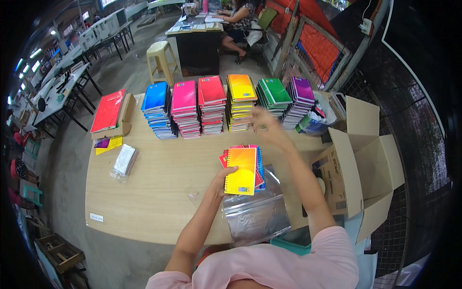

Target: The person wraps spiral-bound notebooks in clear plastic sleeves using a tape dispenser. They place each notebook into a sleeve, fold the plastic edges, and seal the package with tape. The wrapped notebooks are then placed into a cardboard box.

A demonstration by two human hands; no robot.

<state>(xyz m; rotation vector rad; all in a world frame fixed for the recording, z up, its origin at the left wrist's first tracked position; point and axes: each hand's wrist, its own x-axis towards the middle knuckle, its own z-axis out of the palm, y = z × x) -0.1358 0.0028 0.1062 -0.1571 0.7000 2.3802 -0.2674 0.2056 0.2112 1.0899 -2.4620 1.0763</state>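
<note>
My left hand [224,177] is closed on a small pile of spiral notebooks. A yellow notebook [241,171] tops it, with red and blue covers fanned out beneath. My right hand [263,126] reaches across the table, blurred, in front of the yellow notebook stack [242,91] and the green notebook stack [274,94]; its fingers are too smeared to read. To either side stand the blue stack [156,101], pink stack [184,96], red stack [211,94] and purple stack [301,94]. Below the held notebooks lie clear plastic bags [257,219].
An open cardboard box [337,176] stands at the right table edge. A red notebook pack [108,111] sits in a carton at far left, near a plastic-wrapped bundle [126,160]. Beyond the table are a stool [161,50] and a seated person [238,21] at a desk.
</note>
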